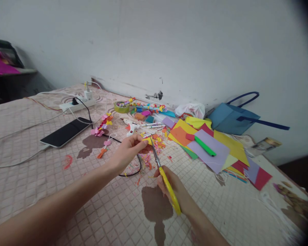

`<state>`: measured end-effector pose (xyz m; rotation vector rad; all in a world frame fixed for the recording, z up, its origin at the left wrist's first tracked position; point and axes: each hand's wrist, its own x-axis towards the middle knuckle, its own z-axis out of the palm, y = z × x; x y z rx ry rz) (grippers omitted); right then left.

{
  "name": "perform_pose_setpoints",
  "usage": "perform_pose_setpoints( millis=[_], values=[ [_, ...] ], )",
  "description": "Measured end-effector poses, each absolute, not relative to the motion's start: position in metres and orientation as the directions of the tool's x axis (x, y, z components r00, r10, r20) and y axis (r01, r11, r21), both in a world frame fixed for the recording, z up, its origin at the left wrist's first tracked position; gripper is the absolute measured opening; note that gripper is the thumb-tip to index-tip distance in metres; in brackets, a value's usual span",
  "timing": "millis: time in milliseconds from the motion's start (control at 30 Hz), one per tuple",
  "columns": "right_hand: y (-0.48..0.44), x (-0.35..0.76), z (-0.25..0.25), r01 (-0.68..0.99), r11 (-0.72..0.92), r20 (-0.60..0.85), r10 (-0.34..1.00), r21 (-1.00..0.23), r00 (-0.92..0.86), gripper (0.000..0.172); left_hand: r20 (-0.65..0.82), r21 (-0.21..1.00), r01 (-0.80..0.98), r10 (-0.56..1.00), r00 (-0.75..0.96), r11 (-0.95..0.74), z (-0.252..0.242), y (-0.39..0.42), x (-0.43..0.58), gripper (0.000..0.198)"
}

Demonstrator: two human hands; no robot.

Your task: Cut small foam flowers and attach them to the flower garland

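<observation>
Between thumb and fingers, my left hand pinches a small piece of yellow paper. My right hand is wrapped round a pair of yellow-handled scissors, their blades pointing away from me. The blade tips meet the edge of the yellow piece; whether they are cutting through it cannot be made out. Just beyond and below the blades lie many small colourful paper scraps. A white glue gun rests behind my left hand, its black cord looping under the wrist.
Coloured sheets with a green roll on top spread to the right, before a blue bag. A phone, power strip and cables lie left. Strung paper flowers and a tape roll sit further back.
</observation>
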<state>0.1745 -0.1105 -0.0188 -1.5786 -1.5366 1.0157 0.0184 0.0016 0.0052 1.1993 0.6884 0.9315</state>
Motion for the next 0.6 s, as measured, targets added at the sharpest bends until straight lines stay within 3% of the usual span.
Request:
perform_pose_setpoints(
  millis=[600],
  values=[
    [-0.1085, 0.1732, -0.021, 0.462, -0.118, -0.128, 0.992, -0.879, 0.01, 0.04, 0.02, 0.963, -0.246, 0.884, 0.466, 0.108, 0.0033, 0.003, 0.0187, 0.015]
  ],
)
